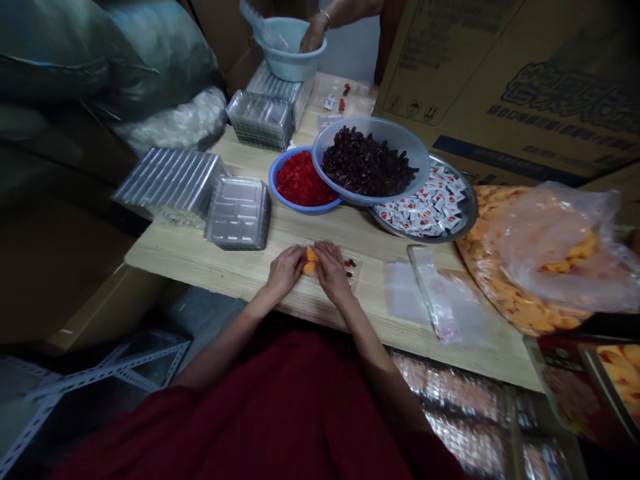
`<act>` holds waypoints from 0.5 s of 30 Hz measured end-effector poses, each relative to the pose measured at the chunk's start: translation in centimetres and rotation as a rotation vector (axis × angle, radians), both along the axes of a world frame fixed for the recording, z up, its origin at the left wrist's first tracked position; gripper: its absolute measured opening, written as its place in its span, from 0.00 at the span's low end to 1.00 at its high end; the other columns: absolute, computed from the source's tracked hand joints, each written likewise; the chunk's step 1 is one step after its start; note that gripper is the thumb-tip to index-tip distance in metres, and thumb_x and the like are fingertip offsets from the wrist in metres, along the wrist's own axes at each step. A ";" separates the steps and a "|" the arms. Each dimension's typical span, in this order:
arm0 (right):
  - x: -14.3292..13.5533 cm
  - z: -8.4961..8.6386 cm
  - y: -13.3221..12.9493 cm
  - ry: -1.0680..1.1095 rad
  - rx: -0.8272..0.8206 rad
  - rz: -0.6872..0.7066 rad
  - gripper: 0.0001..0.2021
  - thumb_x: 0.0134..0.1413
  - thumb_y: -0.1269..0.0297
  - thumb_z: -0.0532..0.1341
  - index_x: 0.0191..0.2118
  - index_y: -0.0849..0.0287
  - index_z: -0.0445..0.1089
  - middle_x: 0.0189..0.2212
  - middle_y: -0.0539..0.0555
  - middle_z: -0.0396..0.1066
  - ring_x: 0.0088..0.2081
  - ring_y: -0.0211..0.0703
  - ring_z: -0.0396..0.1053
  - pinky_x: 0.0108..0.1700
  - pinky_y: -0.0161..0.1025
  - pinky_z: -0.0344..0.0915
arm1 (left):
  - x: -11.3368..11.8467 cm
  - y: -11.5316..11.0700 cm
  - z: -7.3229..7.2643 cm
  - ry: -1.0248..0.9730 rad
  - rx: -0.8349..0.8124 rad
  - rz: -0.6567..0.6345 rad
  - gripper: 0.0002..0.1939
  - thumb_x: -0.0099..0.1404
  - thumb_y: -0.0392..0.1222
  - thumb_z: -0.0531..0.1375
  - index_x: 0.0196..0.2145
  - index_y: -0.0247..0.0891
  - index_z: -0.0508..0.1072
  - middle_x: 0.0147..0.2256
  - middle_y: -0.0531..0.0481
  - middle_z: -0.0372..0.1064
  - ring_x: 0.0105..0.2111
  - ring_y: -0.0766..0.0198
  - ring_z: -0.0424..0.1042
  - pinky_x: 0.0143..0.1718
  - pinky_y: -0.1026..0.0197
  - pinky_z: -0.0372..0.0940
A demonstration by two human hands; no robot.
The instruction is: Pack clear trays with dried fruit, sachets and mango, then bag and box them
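Our left hand point(287, 270) and right hand point(330, 267) together grasp orange pieces point(310, 268) at the clear tray's point(356, 273) left part; its long axis runs roughly left to right.

Pale wood-grained table point(190, 257), smooth and matt; clear glossy plastic trays point(239, 212); brown matt cardboard box point(480, 87).

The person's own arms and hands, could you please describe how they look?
The left hand and right hand are gloveless, with no watch or bracelet visible. The forearms are bare up to the dark red sleeves, which seem to end around the elbows.
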State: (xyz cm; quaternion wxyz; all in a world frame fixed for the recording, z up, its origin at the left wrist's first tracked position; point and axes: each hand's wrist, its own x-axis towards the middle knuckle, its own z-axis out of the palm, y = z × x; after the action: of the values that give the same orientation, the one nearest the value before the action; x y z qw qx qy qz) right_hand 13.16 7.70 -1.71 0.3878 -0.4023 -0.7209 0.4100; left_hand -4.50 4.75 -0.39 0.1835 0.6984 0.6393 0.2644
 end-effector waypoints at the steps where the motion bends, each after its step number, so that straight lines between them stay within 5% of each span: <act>1: -0.3 -0.1 0.2 -0.015 -0.010 0.017 0.18 0.62 0.68 0.57 0.56 0.51 0.74 0.60 0.55 0.72 0.69 0.50 0.58 0.74 0.59 0.37 | -0.1 -0.2 0.0 -0.032 0.005 -0.021 0.12 0.71 0.39 0.54 0.47 0.39 0.75 0.46 0.43 0.75 0.48 0.55 0.74 0.53 0.52 0.69; 6: 0.0 1.4 -0.9 0.246 -0.214 -0.203 0.16 0.64 0.54 0.60 0.51 0.52 0.78 0.55 0.55 0.76 0.64 0.49 0.66 0.73 0.54 0.47 | 1.7 -1.9 2.4 -0.264 0.134 -0.060 0.24 0.76 0.40 0.46 0.66 0.39 0.64 0.60 0.41 0.70 0.60 0.57 0.70 0.63 0.50 0.64; 11: 2.7 5.2 -3.0 0.781 -0.806 -0.170 0.31 0.60 0.31 0.53 0.49 0.51 0.77 0.53 0.55 0.77 0.60 0.50 0.71 0.64 0.52 0.66 | 6.0 -2.2 2.9 -0.046 0.163 -0.598 0.34 0.74 0.54 0.53 0.72 0.44 0.52 0.72 0.41 0.49 0.73 0.49 0.45 0.73 0.41 0.41; 15: 6.0 6.7 -4.1 0.900 -0.879 -0.148 0.27 0.59 0.34 0.58 0.53 0.47 0.75 0.60 0.54 0.71 0.61 0.49 0.70 0.62 0.53 0.68 | 4.2 -0.8 2.1 0.132 0.088 -0.287 0.26 0.74 0.51 0.54 0.67 0.45 0.64 0.66 0.39 0.62 0.70 0.42 0.50 0.69 0.29 0.33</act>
State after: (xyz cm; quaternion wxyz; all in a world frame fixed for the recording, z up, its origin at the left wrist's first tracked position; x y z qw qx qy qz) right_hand 19.21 3.64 4.95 0.4788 -0.3611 -0.2219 0.7689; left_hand -0.26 3.91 1.75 0.1464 0.8057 0.5314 0.2169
